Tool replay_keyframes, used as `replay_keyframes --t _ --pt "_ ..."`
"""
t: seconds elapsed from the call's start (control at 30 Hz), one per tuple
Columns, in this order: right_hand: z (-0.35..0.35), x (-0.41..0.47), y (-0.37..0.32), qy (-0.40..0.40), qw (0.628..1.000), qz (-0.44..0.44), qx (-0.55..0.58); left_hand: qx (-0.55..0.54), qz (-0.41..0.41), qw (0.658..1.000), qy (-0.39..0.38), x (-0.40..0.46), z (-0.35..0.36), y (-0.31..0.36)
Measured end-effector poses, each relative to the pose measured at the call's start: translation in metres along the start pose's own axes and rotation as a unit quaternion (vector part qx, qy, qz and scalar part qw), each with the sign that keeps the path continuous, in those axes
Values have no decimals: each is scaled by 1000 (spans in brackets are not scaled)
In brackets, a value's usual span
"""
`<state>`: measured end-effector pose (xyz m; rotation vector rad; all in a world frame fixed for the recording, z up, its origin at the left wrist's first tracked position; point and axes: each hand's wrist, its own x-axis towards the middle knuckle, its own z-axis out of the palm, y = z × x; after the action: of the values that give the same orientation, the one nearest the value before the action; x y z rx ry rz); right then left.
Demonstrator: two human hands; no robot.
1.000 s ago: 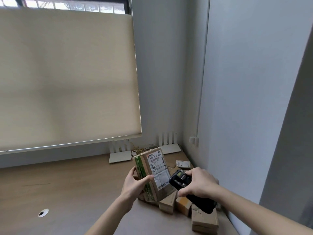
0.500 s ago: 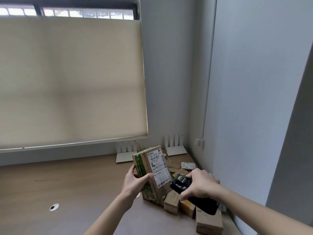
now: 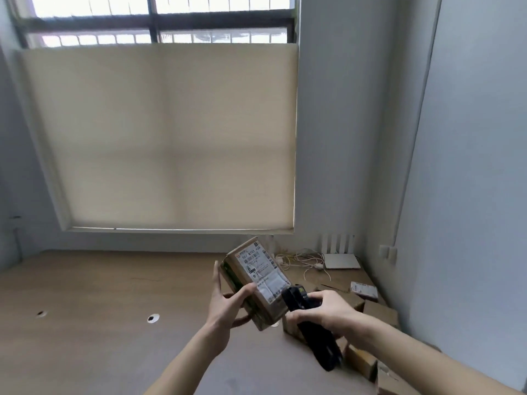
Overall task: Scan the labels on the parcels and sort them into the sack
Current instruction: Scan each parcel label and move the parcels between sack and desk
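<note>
My left hand (image 3: 228, 306) grips a brown cardboard parcel (image 3: 253, 280) with green tape down its left side and a white shipping label on its top face. The parcel is held tilted above the table, label turned up toward me. My right hand (image 3: 325, 312) holds a black handheld scanner (image 3: 308, 323), whose head sits against the parcel's lower right corner, close to the label. No sack is in view.
Several small cardboard parcels (image 3: 379, 312) lie along the right wall on the brown table (image 3: 99, 323). A white router (image 3: 340, 259) and loose cables (image 3: 302, 260) sit at the back corner. Two round cable holes (image 3: 152, 318) are in the tabletop. A blind covers the window.
The view has swung left and up, showing more window. The parcel has tilted back so its label faces upward, and the scanner head has come closer to the label.
</note>
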<state>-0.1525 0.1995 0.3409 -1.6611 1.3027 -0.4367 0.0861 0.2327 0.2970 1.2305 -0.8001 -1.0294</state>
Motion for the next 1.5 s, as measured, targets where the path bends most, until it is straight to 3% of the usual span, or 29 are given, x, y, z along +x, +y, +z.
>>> replay_keyframes --t 0.13,0.3,0.57,0.8,1.1,1.5 --pt "69 10 -43 -28 998 -51 36 7 16 999 34 -19 -84 17" --pt "175 10 -111 -75 992 -86 47 21 27 991 132 -50 -223 35" --pt "395 1 -219 -146 979 -137 32 18 18 957 288 -149 -467 63" --pt "606 -27 -305 -264 946 -186 6 128 -11 912 389 -273 -660 72" --pt "839 -50 -385 -399 889 -221 -28 94 -65 856 505 -379 -843 51" --pt "1136 28 -463 -497 843 -193 -76 -7 -118 798 590 -360 -1080 31"
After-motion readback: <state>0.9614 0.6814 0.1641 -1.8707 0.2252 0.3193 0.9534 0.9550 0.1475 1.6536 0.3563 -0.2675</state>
